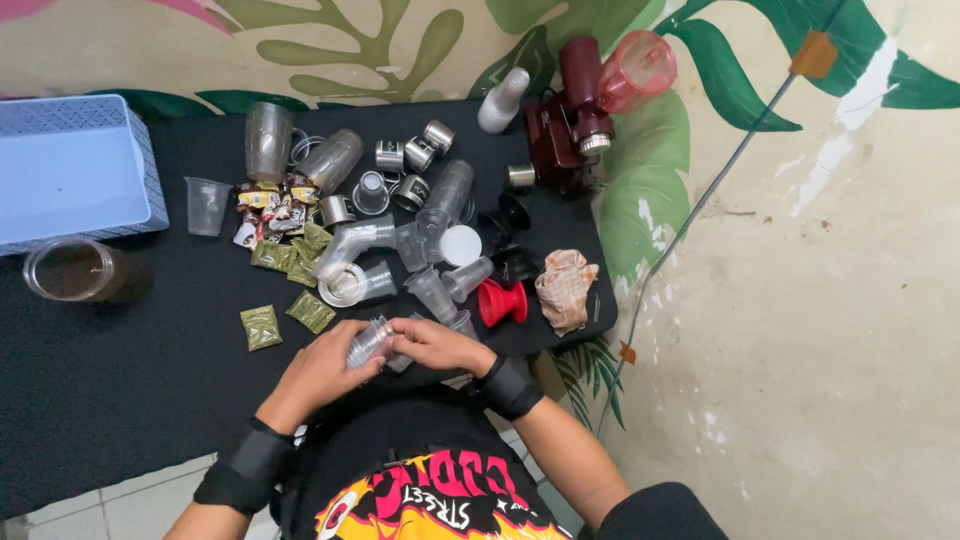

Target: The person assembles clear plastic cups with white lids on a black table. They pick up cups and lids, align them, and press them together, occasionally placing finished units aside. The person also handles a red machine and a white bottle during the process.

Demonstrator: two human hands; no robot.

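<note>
Fingers [352, 352] of both hands grasping one clear cup stack [372, 343] — two green sachets [262, 326] just beside.

Cut off at the left edge: the pale blue basket [75, 170]. Largely hidden under both hands [385, 350]: the stack of clear cups [370, 345], count impossible to tell. Too small to make out: print on the green sachets [262, 327] and the heap of wrappers [272, 208].
</note>
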